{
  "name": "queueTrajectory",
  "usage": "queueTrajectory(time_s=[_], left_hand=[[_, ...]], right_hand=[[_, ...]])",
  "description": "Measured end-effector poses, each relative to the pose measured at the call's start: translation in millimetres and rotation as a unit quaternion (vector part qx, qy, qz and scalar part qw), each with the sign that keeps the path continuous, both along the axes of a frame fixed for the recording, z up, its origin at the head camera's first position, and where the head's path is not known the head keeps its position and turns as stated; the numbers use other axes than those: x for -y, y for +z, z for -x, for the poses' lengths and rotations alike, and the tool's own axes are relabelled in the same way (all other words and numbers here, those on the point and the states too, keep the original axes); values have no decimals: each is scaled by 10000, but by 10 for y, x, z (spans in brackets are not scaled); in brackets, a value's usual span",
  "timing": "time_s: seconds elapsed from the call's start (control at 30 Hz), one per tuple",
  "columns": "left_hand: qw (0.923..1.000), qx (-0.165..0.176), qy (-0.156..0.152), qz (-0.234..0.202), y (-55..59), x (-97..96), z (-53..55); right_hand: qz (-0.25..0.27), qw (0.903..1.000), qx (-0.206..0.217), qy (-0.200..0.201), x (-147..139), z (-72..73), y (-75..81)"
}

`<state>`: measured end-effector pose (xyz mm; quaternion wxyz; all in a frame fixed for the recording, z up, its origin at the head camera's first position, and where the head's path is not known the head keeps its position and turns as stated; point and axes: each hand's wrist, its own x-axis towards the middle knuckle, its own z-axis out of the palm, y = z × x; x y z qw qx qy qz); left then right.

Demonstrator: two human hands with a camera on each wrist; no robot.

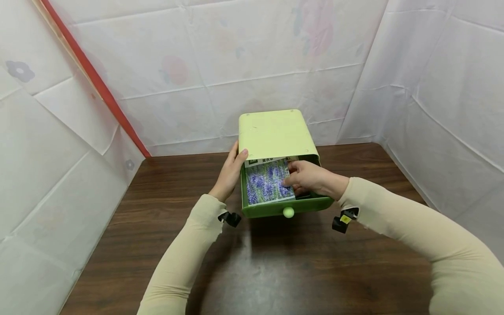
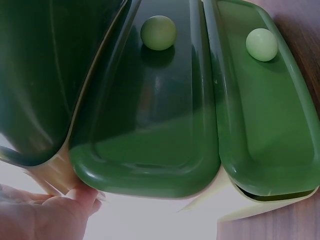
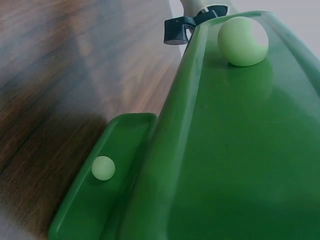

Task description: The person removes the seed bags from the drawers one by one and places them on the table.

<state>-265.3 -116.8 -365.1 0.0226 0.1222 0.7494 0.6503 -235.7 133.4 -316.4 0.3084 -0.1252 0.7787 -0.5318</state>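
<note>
A light green cabinet (image 1: 275, 133) with round-knobbed drawers stands on the table, its top drawer (image 1: 271, 212) pulled out. In that drawer lies a booklet (image 1: 267, 183) with a purple lavender picture, pale page edges showing at its front. My right hand (image 1: 311, 177) reaches into the drawer and pinches the booklet's right edge, thumb on the picture; the other fingers are partly hidden. My left hand (image 1: 231, 170) rests along the cabinet's left side, thumb at the front top corner. In the left wrist view, fingertips (image 2: 85, 195) touch the cabinet's side.
Beneath the open drawer, the left wrist view shows two lower drawer fronts, a middle one (image 2: 145, 115) and a bottom one (image 2: 275, 105). A white printed strip (image 1: 267, 161) lies behind the lavender picture. Dark wooden table (image 1: 275, 271) below; white sheeting (image 1: 236, 78) surrounds it.
</note>
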Motion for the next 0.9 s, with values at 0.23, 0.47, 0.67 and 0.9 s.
queueTrajectory(time_s=[0.23, 0.47, 0.67, 0.9], left_hand=[[9999, 77, -35, 71, 80, -1, -42], [10000, 22, -93, 26, 234, -26, -187], [9999, 69, -71, 45, 243, -21, -193], [9998, 71, -49, 168, 258, -22, -203]], right_hand=[[257, 9993, -252, -53, 2, 5, 4], [380, 9985, -261, -309, -21, -8, 45], [303, 9982, -146, -495, -55, -17, 85], [288, 9983, 311, -400, -115, -51, 159]])
